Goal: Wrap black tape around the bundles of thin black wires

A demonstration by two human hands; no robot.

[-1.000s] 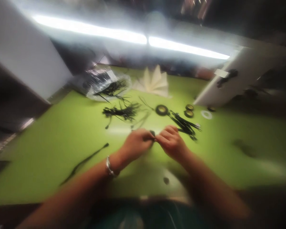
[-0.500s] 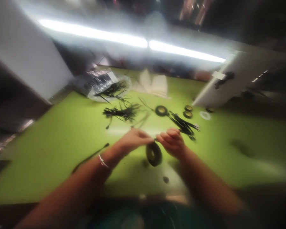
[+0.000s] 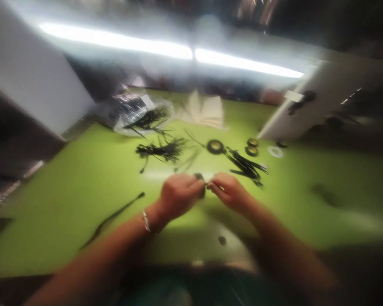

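My left hand [image 3: 181, 191], with a silvery bracelet at its wrist, is closed around a black tape roll [image 3: 199, 177]; only the roll's edge shows past the fingers. Close on its right, my right hand [image 3: 226, 189] pinches a thin dark piece [image 3: 207, 184] that spans the small gap between the hands. Both hands are above the green table [image 3: 166, 246]. A black cable [image 3: 115, 213] lies left of my left hand, partly hidden by the forearm. Beyond the hands is a bunch of black cables [image 3: 161, 149], and a second bundle [image 3: 247, 166] lies to the right.
A black tape roll [image 3: 215, 146], two smaller rolls [image 3: 252, 146] and a white ring [image 3: 275, 151] lie farther back. Behind are a plastic bag [image 3: 134, 112] with cables and some pale paper [image 3: 207, 111]. A white panel [image 3: 290, 114] stands at the right.
The tape roll that hung below my fingers is now up inside my left hand, which has turned and closed round it. My right hand has changed its finger pose slightly.
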